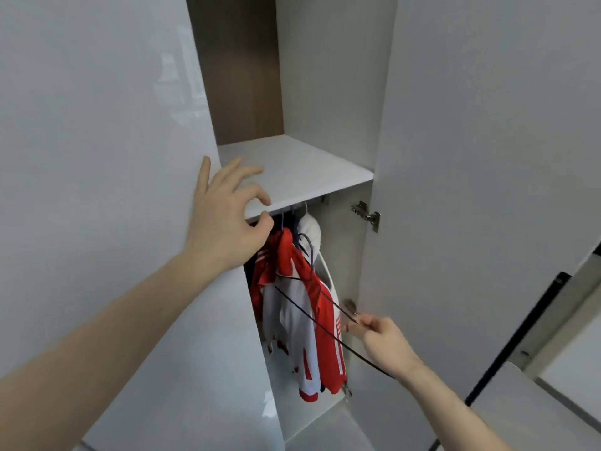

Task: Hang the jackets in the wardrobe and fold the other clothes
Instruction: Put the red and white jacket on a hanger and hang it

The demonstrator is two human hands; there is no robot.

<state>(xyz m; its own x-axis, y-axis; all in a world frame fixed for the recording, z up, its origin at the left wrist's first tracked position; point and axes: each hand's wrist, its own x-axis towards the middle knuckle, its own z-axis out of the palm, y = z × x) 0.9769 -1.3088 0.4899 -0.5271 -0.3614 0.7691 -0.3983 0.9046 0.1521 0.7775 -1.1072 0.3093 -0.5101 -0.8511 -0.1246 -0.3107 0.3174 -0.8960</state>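
Single head view, worn camera, wide-angle (edges bowed). Faces forward, tilted down into open wardrobe [325,92], close range. Shelf [302,167] mid-frame; both forearms enter from near edge.

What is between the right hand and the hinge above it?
In the head view, only bare white wardrobe wall lies between the right hand and the hinge.
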